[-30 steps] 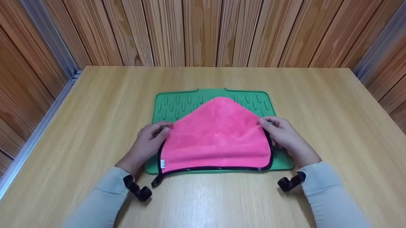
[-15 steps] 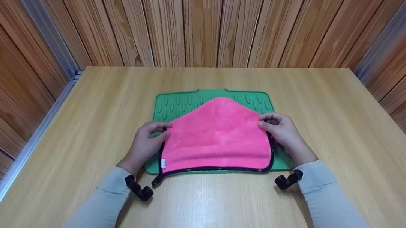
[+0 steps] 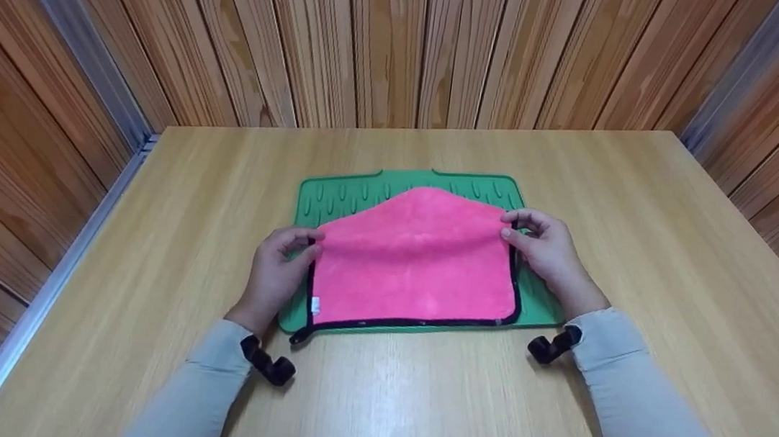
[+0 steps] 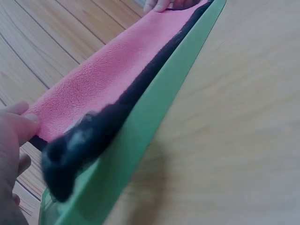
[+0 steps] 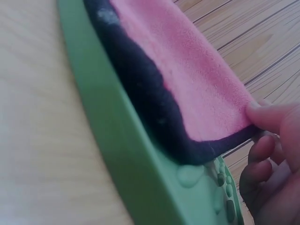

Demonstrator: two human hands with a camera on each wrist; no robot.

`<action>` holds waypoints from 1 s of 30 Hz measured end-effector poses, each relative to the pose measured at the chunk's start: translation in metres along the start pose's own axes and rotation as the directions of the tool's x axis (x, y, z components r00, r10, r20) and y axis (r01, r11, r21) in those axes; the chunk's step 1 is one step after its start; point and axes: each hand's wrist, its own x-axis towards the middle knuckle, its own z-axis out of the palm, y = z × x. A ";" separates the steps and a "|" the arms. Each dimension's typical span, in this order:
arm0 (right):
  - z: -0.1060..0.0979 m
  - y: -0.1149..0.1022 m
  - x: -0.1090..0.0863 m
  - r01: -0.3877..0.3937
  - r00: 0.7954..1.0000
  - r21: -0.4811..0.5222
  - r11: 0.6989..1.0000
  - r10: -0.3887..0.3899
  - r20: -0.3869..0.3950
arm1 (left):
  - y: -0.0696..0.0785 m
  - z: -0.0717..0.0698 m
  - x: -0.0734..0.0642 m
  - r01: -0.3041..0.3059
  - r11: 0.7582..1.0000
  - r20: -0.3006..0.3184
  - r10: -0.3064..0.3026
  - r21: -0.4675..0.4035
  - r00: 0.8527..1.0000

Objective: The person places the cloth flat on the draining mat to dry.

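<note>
A pink plush cloth [image 3: 413, 272] with a black bound edge, a small white tag and a black loop at its near left corner lies over a green ridged mat [image 3: 334, 198]. My left hand [image 3: 277, 265] pinches the cloth's left side between thumb and fingers. On the opposite side, my right hand [image 3: 549, 253] pinches the cloth the same way. Between the hands the cloth is lifted and bulges up at its far side. Its near black edge rests along the mat's front. In the right wrist view, the cloth's corner [image 5: 197, 150] sits low above the mat's raised bumps.
The mat lies on a light wooden table [image 3: 398, 408]. Wood-panelled walls [image 3: 379, 36] stand behind and on both sides, with metal strips at the corners. A black strap mount [image 3: 269, 364] is on the left wrist, and another mount [image 3: 550, 347] is on the right.
Both hands have drawn slightly apart and up, pulling the cloth's sides. Its far bulge is flatter, and the near left loop has moved a little away from me. The mat stays put.
</note>
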 end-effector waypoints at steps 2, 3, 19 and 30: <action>0.001 0.001 0.000 0.018 1.000 -0.002 1.000 -0.018 -0.014 | 0.000 0.000 0.000 -0.015 1.000 -0.003 0.015 0.018 1.000; 0.001 0.001 0.001 0.026 0.999 -0.004 1.000 -0.026 -0.021 | 0.001 0.001 0.000 -0.023 0.999 -0.004 0.023 0.028 1.000; 0.003 0.010 0.000 -0.009 0.996 -0.240 0.971 0.030 0.087 | -0.005 0.005 0.002 0.054 0.983 0.046 -0.063 0.177 0.997; 0.000 0.001 0.008 -0.077 0.986 -0.131 0.988 0.095 0.137 | 0.004 0.003 0.014 0.165 0.962 0.097 -0.189 0.217 0.977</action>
